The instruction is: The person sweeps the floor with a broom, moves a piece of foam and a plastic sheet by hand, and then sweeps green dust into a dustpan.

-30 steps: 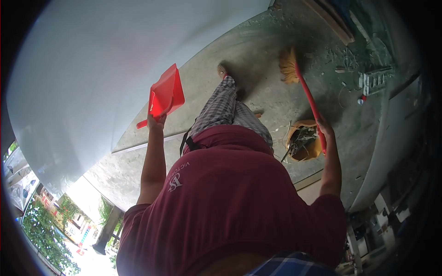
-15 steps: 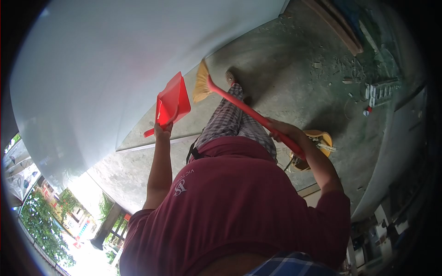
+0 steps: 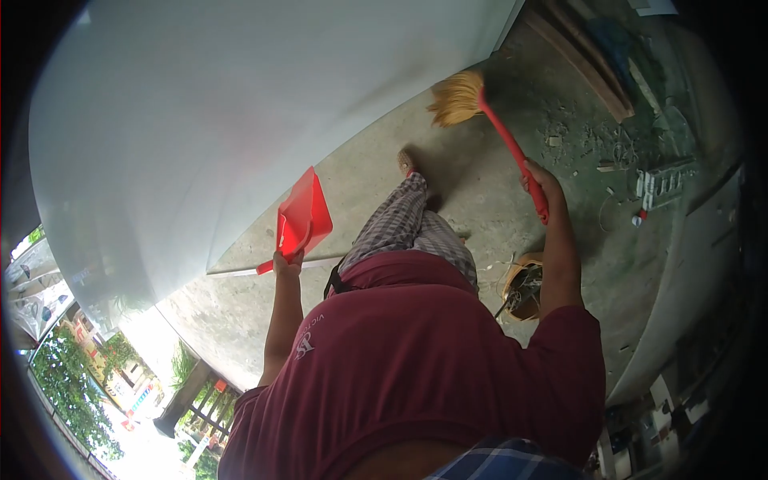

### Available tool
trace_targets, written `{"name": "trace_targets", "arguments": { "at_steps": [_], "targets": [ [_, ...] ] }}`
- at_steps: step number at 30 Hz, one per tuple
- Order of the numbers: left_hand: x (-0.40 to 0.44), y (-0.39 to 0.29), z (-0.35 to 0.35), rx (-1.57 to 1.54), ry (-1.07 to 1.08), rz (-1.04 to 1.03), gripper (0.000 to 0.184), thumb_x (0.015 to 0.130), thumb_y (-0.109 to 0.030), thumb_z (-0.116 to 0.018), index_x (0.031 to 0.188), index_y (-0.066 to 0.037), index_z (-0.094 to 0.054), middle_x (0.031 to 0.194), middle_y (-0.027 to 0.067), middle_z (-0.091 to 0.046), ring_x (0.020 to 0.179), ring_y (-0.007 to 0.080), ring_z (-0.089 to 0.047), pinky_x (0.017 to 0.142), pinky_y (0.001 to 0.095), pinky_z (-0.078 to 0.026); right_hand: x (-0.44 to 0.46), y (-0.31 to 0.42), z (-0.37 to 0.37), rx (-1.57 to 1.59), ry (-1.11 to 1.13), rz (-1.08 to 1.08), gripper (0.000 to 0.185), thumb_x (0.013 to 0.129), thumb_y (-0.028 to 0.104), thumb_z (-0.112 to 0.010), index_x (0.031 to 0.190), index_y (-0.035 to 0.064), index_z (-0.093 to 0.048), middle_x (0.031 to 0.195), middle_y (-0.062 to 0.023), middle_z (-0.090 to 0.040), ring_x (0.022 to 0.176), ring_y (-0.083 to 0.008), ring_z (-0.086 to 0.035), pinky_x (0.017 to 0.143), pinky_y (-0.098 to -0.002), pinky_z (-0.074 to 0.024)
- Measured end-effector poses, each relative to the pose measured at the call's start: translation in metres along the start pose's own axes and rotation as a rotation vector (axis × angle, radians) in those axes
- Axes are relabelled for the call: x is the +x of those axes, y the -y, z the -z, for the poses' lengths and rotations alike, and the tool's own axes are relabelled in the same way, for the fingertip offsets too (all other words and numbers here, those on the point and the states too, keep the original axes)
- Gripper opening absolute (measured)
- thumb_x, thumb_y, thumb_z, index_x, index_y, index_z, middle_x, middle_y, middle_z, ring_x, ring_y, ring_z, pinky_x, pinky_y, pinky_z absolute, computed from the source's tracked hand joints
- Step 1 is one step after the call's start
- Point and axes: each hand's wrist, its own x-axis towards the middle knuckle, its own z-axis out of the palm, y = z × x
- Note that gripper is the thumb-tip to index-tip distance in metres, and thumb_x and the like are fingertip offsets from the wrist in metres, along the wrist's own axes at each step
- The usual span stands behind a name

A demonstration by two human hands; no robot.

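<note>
On the left of the view, my left hand is closed round the handle of a red dustpan, held up in front of the pale wall's lower edge. My right hand grips the red handle of a broom. The broom's straw bristles point up and to the left, near the foot of the wall. Whether they touch the floor I cannot tell. A yellow basket with scraps inside stands beside my right forearm, which partly hides it.
A large pale wall fills the upper left. Debris lies on the concrete floor at the right, near a white slotted object. Long boards lie at the upper right. Greenery shows at the lower left.
The broom swung left across my legs, then moved back right and up towards the wall's foot. My right hand moved farther up in view. The dustpan sits lower in view, still in my left hand.
</note>
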Motion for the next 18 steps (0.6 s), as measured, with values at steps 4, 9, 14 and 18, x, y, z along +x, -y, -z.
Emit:
{"name": "trace_targets", "arguments": {
  "at_steps": [4,9,14,18],
  "targets": [
    [-0.007,0.002,-0.021,-0.002,0.137,0.135,0.04,0.081,-0.024,-0.038,0.114,-0.002,-0.042,0.114,0.0175,-0.048,0.1,0.0381,-0.05,0.08,0.0526,-0.045,-0.019,0.038,0.036,0.1,-0.172,0.09,0.029,0.081,0.033,-0.058,0.101,0.0173,-0.042,0.061,-0.0011,-0.045,0.045,-0.0078,-0.044,0.041,-0.0199,-0.039],
    [0.019,-0.023,-0.119,0.059,0.256,0.102,0.038,0.082,-0.023,-0.036,0.112,0.0,-0.042,0.108,0.0195,-0.049,0.097,0.0398,-0.05,0.08,0.0533,-0.044,-0.023,0.08,0.035,0.18,-0.312,0.159,0.031,0.078,0.036,-0.062,0.092,0.0125,-0.047,0.063,-0.0017,-0.047,0.046,-0.0058,-0.045,0.042,-0.0168,-0.041],
    [0.054,-0.021,-0.228,0.117,0.549,0.187,0.034,0.082,-0.018,-0.038,0.111,-0.001,-0.042,0.108,0.0198,-0.048,0.1,0.0393,-0.048,0.082,0.0534,-0.043,-0.071,0.107,-0.009,0.329,-0.338,0.276,0.031,0.081,0.032,-0.06,0.103,0.014,-0.049,0.066,0.0013,-0.045,0.049,-0.002,-0.042,0.043,-0.0131,-0.0367],
    [0.035,0.018,-0.298,0.158,0.534,0.202,0.034,0.08,-0.015,-0.04,0.111,-0.002,-0.042,0.107,0.0189,-0.048,0.101,0.0376,-0.047,0.082,0.053,-0.043,-0.076,0.146,-0.022,0.429,-0.223,0.381,0.035,0.083,0.028,-0.058,0.115,0.0206,-0.048,0.068,0.0037,-0.044,0.05,0.0004,-0.04,0.042,-0.0115,-0.0348]
  ]
}}
